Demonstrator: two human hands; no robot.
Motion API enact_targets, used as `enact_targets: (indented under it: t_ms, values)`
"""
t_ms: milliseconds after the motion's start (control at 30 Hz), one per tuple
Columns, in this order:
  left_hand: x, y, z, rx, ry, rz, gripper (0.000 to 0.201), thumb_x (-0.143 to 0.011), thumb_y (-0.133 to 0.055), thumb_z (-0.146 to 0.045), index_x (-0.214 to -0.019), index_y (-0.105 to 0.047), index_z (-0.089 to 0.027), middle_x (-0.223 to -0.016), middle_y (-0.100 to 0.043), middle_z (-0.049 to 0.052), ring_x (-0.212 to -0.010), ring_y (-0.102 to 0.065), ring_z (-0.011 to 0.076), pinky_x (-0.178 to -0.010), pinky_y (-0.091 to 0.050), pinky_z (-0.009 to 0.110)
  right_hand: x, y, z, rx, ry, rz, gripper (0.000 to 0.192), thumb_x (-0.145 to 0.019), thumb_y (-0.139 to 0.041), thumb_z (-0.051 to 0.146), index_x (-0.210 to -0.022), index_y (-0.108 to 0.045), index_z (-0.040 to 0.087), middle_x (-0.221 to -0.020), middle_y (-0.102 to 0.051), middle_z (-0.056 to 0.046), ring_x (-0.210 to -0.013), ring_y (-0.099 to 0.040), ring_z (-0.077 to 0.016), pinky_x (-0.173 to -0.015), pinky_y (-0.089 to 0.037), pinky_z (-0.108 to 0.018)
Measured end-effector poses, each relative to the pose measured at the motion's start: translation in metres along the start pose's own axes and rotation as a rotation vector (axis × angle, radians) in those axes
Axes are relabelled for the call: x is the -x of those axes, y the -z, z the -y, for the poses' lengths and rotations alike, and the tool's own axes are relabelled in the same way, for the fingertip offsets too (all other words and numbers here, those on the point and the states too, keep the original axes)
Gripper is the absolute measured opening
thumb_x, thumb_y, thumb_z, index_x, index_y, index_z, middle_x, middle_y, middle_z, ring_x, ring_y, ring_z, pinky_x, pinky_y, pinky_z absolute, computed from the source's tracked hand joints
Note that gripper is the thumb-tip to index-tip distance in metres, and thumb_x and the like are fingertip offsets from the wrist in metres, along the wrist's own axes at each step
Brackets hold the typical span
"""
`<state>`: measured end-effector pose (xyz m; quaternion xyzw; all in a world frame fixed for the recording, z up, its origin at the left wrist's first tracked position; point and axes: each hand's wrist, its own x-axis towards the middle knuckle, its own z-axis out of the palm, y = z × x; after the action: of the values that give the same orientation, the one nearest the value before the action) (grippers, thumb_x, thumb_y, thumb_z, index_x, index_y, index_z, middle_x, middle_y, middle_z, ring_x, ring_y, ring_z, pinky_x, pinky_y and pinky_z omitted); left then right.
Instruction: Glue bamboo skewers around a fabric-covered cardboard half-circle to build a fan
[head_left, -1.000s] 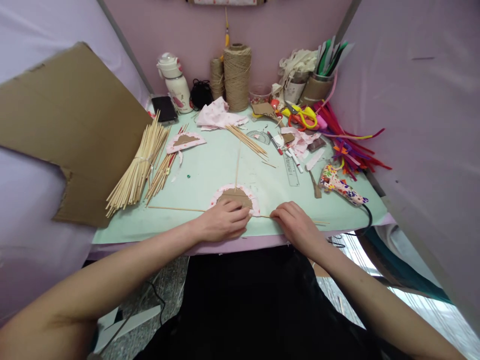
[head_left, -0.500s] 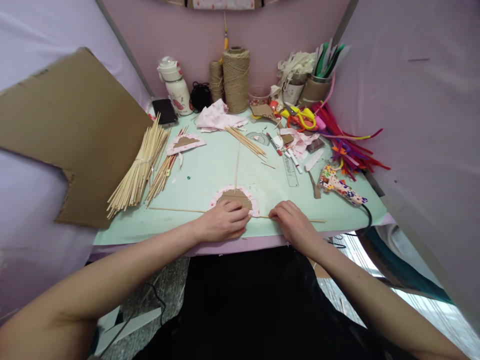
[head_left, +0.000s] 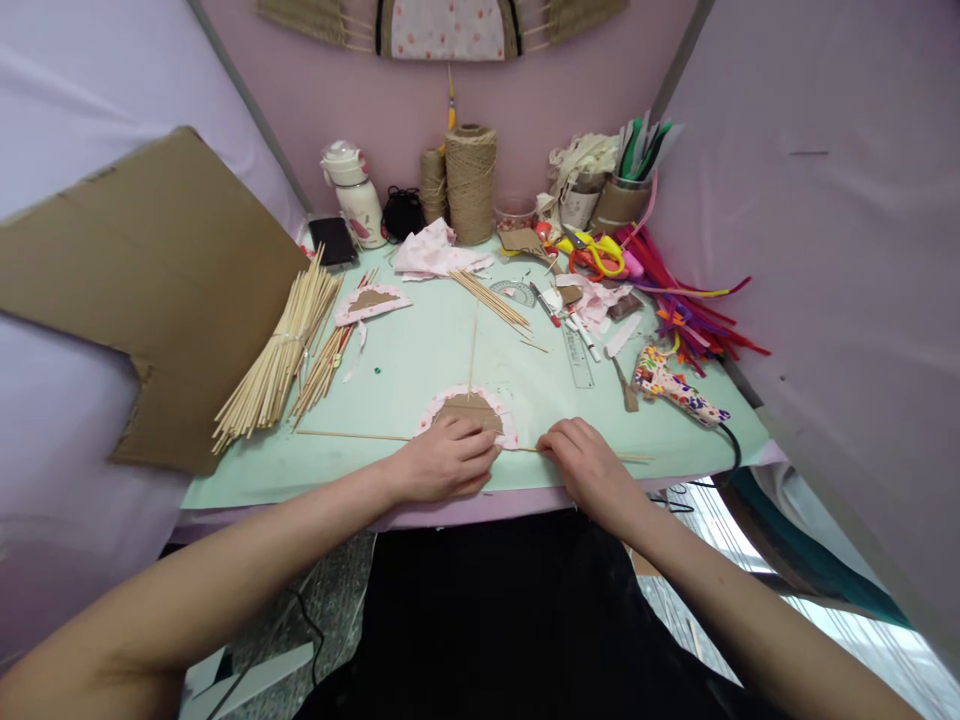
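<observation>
Left hand [head_left: 444, 462] lies flat, fingers pressing the half-round cardboard piece [head_left: 471, 412] just ahead of it. Right hand [head_left: 583, 465] pinches the thin stick [head_left: 352, 436], whose long axis runs left-right along the bench [head_left: 420, 360] edge under both hands.

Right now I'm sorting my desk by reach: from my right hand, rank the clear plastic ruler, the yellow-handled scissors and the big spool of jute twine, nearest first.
From the right hand, in the head view:
1. Clear plastic ruler, just beyond the hand.
2. Yellow-handled scissors, farther back, slightly right.
3. Big spool of jute twine, at the back wall, to the left.
</observation>
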<state>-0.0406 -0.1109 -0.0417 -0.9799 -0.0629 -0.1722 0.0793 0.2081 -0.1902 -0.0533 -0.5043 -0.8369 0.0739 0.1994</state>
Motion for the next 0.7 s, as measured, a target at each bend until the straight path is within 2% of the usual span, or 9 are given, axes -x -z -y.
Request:
enact_targets:
  t_ms: [400, 700]
  values:
    - [0.0002, 0.0008, -0.0005, 0.028, 0.019, -0.002, 0.026, -0.093, -0.050, -0.025, -0.111, -0.062, -0.011, -0.103, -0.068, 0.011, -0.094, -0.058, 0.0235, -0.082, -0.048, 0.038, 0.0006, 0.0002, -0.0028, -0.047, -0.041, -0.057, 0.017, -0.098, -0.045, 0.019, -0.090, -0.060, 0.018, -0.087, -0.060, -0.007, -0.084, -0.051, -0.0208, -0.076, -0.041, -0.033]
    - [-0.0006, 0.0009, -0.0002, 0.051, 0.033, -0.017, 0.025, -0.092, -0.051, -0.024, -0.112, -0.061, -0.012, -0.101, -0.067, 0.011, -0.097, -0.059, 0.0242, -0.084, -0.049, 0.038, 0.0010, -0.0033, 0.0027, 0.110, -0.027, -0.047, 0.014, -0.094, -0.048, 0.010, -0.090, -0.061, 0.015, -0.086, -0.058, -0.007, -0.081, -0.047, -0.0210, -0.072, -0.037, -0.033]
